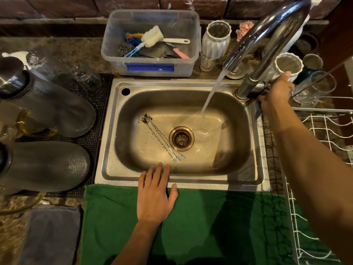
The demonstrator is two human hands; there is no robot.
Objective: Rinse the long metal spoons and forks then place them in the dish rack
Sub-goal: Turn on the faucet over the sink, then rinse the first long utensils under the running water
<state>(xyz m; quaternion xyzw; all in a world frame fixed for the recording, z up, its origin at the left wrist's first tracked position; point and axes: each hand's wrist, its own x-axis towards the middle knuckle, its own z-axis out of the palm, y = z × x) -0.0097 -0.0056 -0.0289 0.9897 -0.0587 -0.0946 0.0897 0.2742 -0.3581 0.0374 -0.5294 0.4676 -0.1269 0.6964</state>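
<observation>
- Steel utensils (163, 139) lie on sink (256, 176) floor, just beyond left hand (155, 194) fingertips; fingers spread, empty.
- Right hand (277, 92) wraps faucet handle (264, 88); water running.
- Advise: pinch handles together, carry under stream.

- A wall of dark reddish-brown brick (66, 4) runs along the far edge of the view.
- A ledge of dark stone (47, 25) sits just below the brick.
- A mottled brown stone countertop (72, 52) surrounds the basin area.
- A black perforated rubber mat (95, 134) lies on the countertop at the left.
- A green cloth towel (210, 226) covers the near edge of the countertop.
- A folded grey cloth (53, 236) lies beside the green towel, to its left.
- Lighting is warm and dim, with bright reflections on the metal surfaces.
</observation>
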